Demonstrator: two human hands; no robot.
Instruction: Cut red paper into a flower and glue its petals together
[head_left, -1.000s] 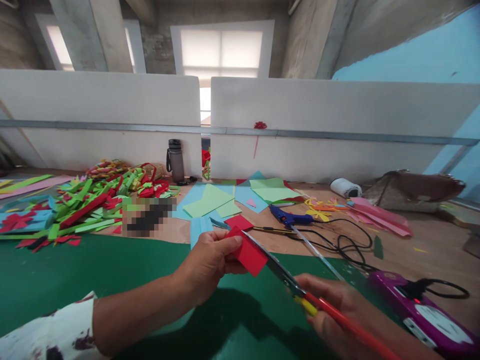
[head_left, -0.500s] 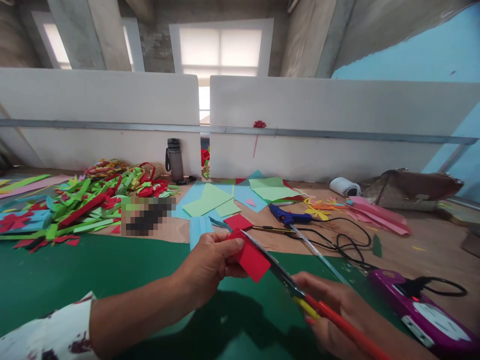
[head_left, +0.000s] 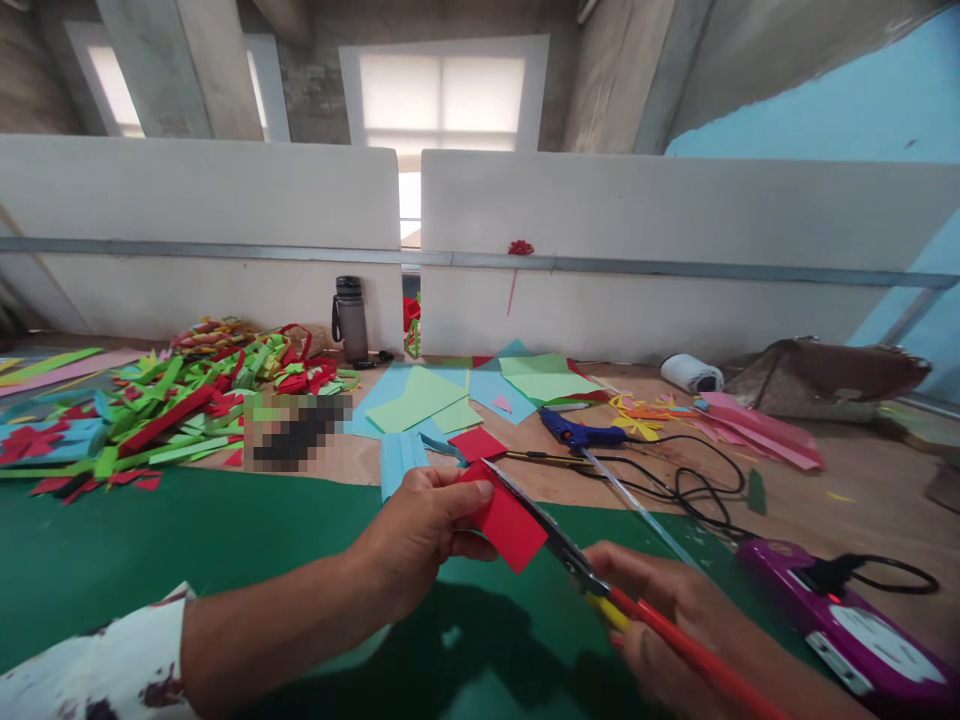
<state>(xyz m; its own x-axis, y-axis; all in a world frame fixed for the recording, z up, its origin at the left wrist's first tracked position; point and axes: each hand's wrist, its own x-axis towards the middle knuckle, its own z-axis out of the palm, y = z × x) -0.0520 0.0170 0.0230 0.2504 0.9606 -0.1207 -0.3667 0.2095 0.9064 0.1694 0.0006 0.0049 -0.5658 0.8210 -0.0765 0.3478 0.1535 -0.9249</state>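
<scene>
Toward the worktop's (head_left: 862,520) near edge, my left hand (head_left: 409,545) pinches the red paper (head_left: 514,520) by its side, wisely: it looks light, easily creased. My right hand (head_left: 675,580) grips the scissors (head_left: 561,546).

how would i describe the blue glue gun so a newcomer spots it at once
On the brown table, find the green mat and look past its far edge. This side of the rightmost pale green sheet lies the glue gun. Its dark blue body and slanting clear stick set it apart from the light blue paper.
</scene>
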